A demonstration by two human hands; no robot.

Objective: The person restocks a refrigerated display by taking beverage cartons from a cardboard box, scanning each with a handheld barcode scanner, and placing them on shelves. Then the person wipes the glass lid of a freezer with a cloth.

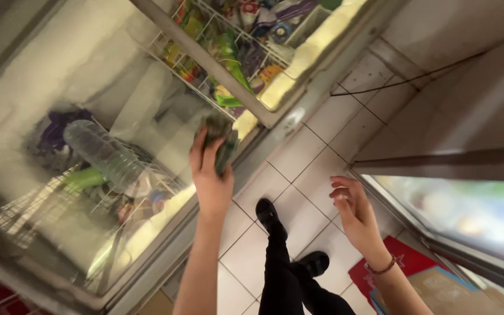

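- We've got a small dark-green packet (221, 143) in our left hand (211, 181), held over the front rim of the chest freezer (164, 245), right at the edge of its open section.
- Packet's long axis runs roughly up-down in view, tilted a bit, pointing away from us toward the freezer interior; blurred, so can't tell what's in it.
- Left hand is closed round it: fingers wrap the near face, thumb on the left side. Firm hold as far as we can see.
- Right hand (354, 213) is empty, fingers loosely curled and half open, hanging over the tiled floor (298, 169), well apart from the packet and the freezer. Left is clearly the nearer hand.
- Below-left of the packet, inside the freezer under the glass lid (59, 76): a clear plastic bottle (103, 153) lying on its side on a wire basket (18, 216), something green beside it.
- Further back, a second wire basket (205, 35) full of colourful packs.
- Our black shoes (270, 217) stand on the floor between the hands; a second freezer (468, 210) sits at right.
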